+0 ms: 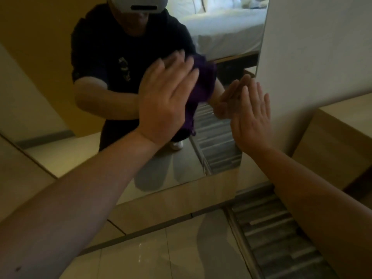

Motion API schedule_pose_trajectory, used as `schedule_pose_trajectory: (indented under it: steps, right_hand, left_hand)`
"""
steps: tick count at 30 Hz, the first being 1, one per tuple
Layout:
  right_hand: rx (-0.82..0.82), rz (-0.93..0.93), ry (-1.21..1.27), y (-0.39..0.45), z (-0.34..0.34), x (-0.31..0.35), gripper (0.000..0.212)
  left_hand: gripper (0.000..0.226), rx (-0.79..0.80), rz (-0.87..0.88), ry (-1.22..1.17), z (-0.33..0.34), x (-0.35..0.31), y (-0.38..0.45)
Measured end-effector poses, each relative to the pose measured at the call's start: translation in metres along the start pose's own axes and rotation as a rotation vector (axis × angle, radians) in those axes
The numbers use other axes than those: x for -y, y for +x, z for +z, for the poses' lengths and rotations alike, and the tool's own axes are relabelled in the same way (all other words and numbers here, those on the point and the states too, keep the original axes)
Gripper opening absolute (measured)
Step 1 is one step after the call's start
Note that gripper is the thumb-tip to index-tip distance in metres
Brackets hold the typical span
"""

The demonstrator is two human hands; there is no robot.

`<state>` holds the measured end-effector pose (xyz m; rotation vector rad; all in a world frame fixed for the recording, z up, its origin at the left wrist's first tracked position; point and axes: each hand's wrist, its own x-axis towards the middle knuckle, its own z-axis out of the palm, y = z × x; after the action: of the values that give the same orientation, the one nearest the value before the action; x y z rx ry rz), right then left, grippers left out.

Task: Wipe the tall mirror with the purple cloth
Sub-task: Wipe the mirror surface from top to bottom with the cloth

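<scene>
The tall mirror (50, 63) fills the upper left and middle of the head view and reflects a person in a dark shirt. My left hand (165, 97) lies flat on the glass with fingers stretched out, pressing the purple cloth (204, 81) against it. The cloth bunches out past my fingertips and hangs down beside my palm. My right hand (251, 121) is open and flat, holding nothing, with its fingertips at the glass near the mirror's right edge. Its reflection meets it there.
A white wall (314, 47) runs along the mirror's right edge. A light wooden cabinet (342, 137) stands to the right. Below the mirror are a wooden base (181, 196), glossy floor tiles (161, 254) and a grey striped mat (281, 238). A white bed shows in the reflection.
</scene>
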<state>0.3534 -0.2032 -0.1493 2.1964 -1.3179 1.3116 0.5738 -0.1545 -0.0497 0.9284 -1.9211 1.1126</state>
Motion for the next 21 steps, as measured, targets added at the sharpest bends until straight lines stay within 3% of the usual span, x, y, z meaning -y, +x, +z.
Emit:
schedule_pose_trajectory:
  steps: [3, 8, 14, 17, 21]
  right_hand:
    - [-0.007, 0.001, -0.003, -0.009, 0.014, -0.002, 0.058]
    - [-0.018, -0.09, -0.044, -0.012, 0.024, -0.019, 0.067]
    - [-0.027, -0.141, -0.094, -0.012, 0.027, -0.031, 0.058]
    - [0.028, -0.108, -0.142, -0.011, 0.026, -0.025, 0.06]
    - [0.126, -0.046, -0.178, -0.01, 0.013, -0.016, 0.062]
  left_hand:
    - [0.032, 0.018, 0.095, 0.1, 0.024, -0.006, 0.009]
    - [0.044, 0.333, 0.36, 0.019, 0.07, -0.051, -0.081]
    - [0.056, 0.656, 0.612, 0.169, 0.102, -0.092, -0.214]
    - [0.057, 0.742, 0.668, 0.204, 0.101, -0.094, -0.223]
    - [0.058, 0.849, 0.621, 0.025, 0.087, -0.089, -0.213]
